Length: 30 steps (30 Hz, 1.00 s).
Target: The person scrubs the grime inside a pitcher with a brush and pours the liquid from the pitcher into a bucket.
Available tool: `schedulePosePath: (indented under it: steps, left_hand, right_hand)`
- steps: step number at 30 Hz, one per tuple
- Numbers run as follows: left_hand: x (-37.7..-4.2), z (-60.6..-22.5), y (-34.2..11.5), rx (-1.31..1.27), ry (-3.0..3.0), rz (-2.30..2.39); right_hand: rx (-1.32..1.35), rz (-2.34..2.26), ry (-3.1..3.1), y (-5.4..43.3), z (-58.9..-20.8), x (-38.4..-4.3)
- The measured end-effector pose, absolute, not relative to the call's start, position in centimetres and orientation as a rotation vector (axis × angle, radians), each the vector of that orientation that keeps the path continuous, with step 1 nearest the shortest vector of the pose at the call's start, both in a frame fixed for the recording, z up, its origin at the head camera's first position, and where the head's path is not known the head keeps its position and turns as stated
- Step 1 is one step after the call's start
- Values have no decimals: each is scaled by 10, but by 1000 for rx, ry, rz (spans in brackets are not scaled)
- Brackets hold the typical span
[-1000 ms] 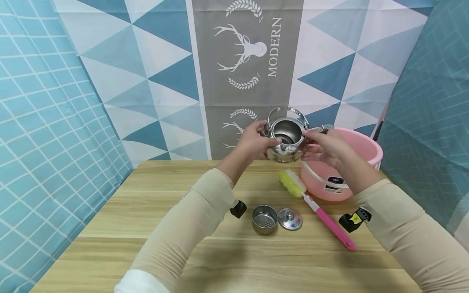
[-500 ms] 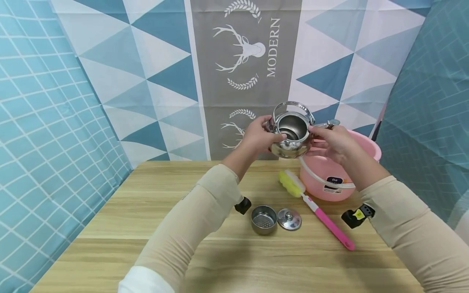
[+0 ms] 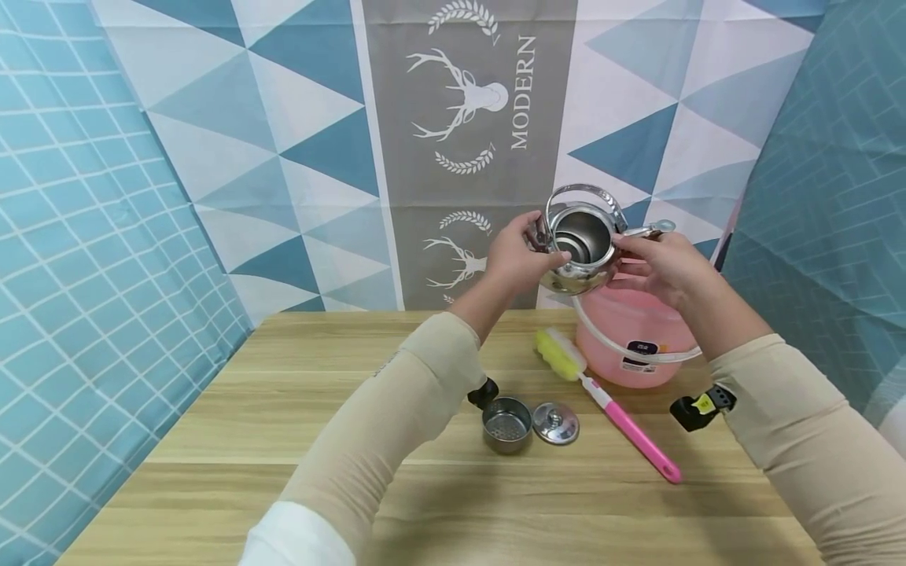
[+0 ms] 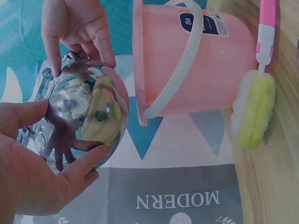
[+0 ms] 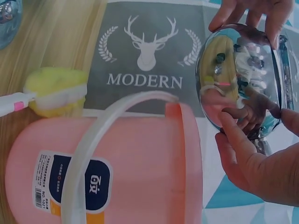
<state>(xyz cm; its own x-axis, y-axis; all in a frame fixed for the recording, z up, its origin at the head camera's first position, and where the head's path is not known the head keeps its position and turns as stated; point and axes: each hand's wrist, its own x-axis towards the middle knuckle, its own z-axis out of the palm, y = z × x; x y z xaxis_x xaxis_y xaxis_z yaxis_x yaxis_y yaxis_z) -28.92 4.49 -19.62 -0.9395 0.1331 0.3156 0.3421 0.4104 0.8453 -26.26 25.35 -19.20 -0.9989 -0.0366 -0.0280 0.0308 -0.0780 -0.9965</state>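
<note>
A shiny steel teapot (image 3: 576, 277) is held up in the air, lidless, its mouth tilted toward the head camera and its hoop handle (image 3: 583, 189) raised. My left hand (image 3: 520, 255) grips its left side, thumb at the rim. On the spout side, my right hand (image 3: 665, 267) grips it, thumb also near the rim. In the left wrist view the polished body (image 4: 88, 107) mirrors the hands and table. The right wrist view shows fingers of both hands around the teapot (image 5: 238, 79). Its inside looks bare apart from ring-like steps or reflections.
A pink bucket (image 3: 623, 334) with a white handle stands below and behind my right hand. On the wooden table (image 3: 283, 424) lie a yellow sponge brush (image 3: 562, 358) with a pink handle, a perforated steel strainer cup (image 3: 506, 424) and a round steel lid (image 3: 556, 423).
Both hands have carried the teapot to the right and slightly up, over toward the bucket. The strainer cup, lid and brush have stayed in place on the table.
</note>
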Motion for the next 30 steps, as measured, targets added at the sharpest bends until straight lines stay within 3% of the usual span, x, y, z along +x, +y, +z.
schedulePosePath:
  steps: [18, 30]
  left_hand:
    - [-301, -190, 78, -584, -2449, -1033]
    - [-312, -202, 87, -661, -2401, -1056]
  right_hand:
    - [30, -2488, 1766, 291, -194, -283]
    - [-80, -2540, 1670, 312, -203, -289]
